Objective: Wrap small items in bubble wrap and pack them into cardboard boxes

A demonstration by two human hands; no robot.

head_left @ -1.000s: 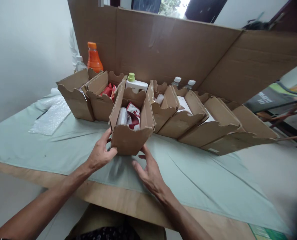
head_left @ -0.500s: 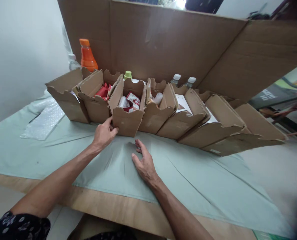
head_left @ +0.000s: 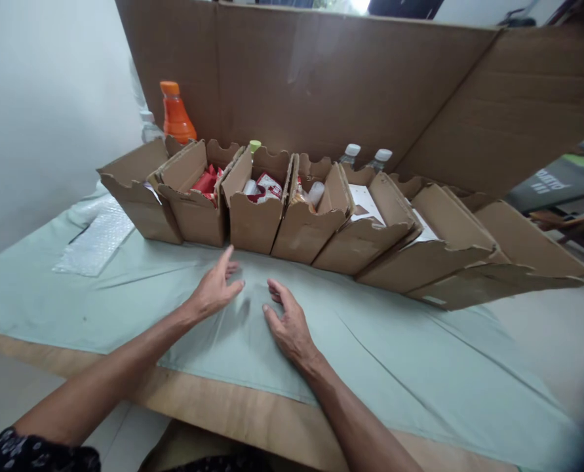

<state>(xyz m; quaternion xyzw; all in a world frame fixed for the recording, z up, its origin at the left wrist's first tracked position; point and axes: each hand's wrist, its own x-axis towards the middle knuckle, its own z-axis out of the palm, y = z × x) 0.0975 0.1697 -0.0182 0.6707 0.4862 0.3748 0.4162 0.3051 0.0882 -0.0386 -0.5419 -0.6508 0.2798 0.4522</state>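
Note:
A row of several small open cardboard boxes stands on the pale green cloth (head_left: 400,354). The third box from the left (head_left: 253,219) holds red-and-white packets and sits in line with its neighbours. My left hand (head_left: 216,288) hovers just in front of that box, fingers spread, holding nothing. My right hand (head_left: 286,322) rests on the cloth beside it, fingers loosely apart, empty. The box to the left (head_left: 196,210) holds red packets, and the one to the right (head_left: 305,226) holds a small white bottle.
A big sheet of cardboard (head_left: 321,78) stands behind the row. An orange bottle (head_left: 174,113), a green-capped bottle (head_left: 255,145) and two white-capped bottles (head_left: 350,152) stand behind the boxes. Bubble wrap (head_left: 97,241) lies at the left. The wooden table edge (head_left: 252,410) runs near me.
The third box, which my hands held out in front of the row, has been pushed back into line. Both hands have come off it and now sit on or above the cloth.

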